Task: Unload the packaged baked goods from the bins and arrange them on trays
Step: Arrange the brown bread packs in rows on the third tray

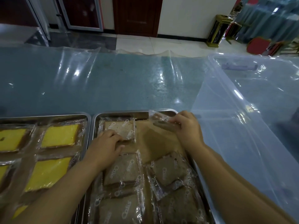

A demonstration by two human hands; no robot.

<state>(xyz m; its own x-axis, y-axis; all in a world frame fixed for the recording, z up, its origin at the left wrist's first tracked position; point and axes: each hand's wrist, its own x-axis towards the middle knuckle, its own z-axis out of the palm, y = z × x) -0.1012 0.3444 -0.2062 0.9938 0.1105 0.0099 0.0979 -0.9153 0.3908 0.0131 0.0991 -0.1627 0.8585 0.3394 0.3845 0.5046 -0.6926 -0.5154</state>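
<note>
Two steel trays lie side by side at the table's near edge. The right tray (97,118) holds several brown cake slices in clear wrappers printed "Cake". My left hand (106,145) rests on the near edge of the wrapped slice (119,127) at the tray's far left, fingers curled onto it. My right hand (187,126) pinches another wrapped brown slice (159,119) above the tray's far right corner, tilted and off the tray floor. The left tray (88,117) holds several wrapped yellow cake slices (60,135).
The table (113,88) is blue-green under a wrinkled clear plastic sheet. A large loose sheet of clear plastic (242,102) is draped at the right. Beyond the table are tiled floor, a dark door, a black-and-gold bin (217,31) and red chairs (258,46).
</note>
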